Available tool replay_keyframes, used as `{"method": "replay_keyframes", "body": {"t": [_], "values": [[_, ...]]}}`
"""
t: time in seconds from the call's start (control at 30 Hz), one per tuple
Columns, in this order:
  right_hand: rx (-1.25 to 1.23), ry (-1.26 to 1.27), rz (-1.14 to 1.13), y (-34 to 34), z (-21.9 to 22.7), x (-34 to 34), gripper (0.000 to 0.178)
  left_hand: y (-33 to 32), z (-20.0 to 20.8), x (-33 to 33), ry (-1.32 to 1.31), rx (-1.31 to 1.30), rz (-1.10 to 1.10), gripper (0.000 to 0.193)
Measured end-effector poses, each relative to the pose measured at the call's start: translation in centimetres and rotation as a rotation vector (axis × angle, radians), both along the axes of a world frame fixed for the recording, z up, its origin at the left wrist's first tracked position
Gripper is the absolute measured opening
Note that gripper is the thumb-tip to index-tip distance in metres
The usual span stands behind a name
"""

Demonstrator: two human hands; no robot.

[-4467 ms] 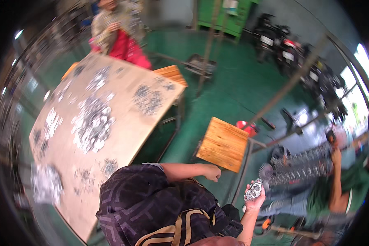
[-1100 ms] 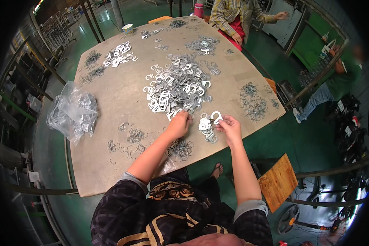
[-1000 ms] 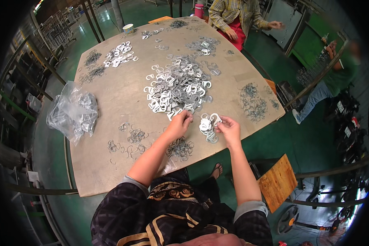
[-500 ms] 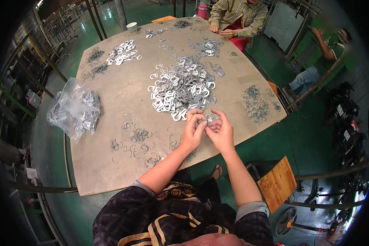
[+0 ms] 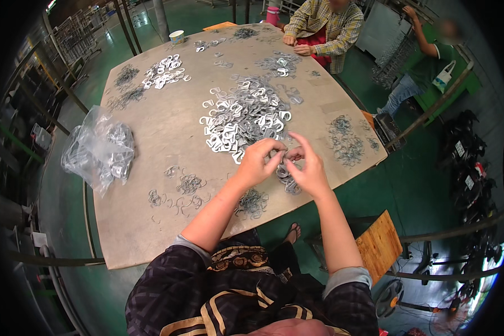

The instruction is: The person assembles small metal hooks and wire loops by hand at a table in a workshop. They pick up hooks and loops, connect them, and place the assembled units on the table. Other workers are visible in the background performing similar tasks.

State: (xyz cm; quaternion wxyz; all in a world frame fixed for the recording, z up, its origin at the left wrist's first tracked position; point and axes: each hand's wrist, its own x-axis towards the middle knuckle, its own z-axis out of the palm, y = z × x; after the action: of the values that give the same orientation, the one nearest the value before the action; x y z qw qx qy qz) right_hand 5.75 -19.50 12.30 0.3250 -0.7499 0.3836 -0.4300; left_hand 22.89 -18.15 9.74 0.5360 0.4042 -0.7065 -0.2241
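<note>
My left hand (image 5: pixel 260 163) and my right hand (image 5: pixel 309 170) meet over the near side of the table, fingertips pinched together on a small grey metal piece (image 5: pixel 284 157). The fingers cover most of it, so its full shape is hidden. Just beyond them spreads a large heap of flat grey hook-shaped metal pieces (image 5: pixel 245 115), some shining white. Below my right hand lies a small cluster of grey hooks (image 5: pixel 288 183). Near my left forearm sits a tangle of thin wire rings (image 5: pixel 252 203).
More wire rings lie at left (image 5: pixel 190 183) and right (image 5: pixel 347 140). A clear plastic bag of metal pieces (image 5: pixel 103 148) hangs at the table's left edge. A paper cup (image 5: pixel 177 37) stands far off. A co-worker in a checked shirt (image 5: pixel 325 25) sits at the far right; another person (image 5: pixel 425 73) is beyond.
Both hands have come closer together, with the left hand turned inward. The small cluster of hooks under my right hand now shows. The person at far right has raised an arm.
</note>
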Motion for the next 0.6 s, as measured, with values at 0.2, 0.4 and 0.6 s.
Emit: {"method": "replay_keyframes", "body": {"t": [0.2,0.4,0.6], "values": [[0.034,0.519,-0.148,-2.9,-9.2,-1.9,0.035,0.8,-3.7,0.9,0.418,0.127,-0.020,0.008],[0.100,0.553,-0.290,-5.1,-9.2,-0.8,0.020,2.3,-6.2,1.5,0.408,0.243,-0.037,0.009],[0.640,-0.092,-0.241,-6.2,-7.0,-1.9,0.017,2.7,-7.2,1.2,0.408,0.281,-0.045,0.008]]}}
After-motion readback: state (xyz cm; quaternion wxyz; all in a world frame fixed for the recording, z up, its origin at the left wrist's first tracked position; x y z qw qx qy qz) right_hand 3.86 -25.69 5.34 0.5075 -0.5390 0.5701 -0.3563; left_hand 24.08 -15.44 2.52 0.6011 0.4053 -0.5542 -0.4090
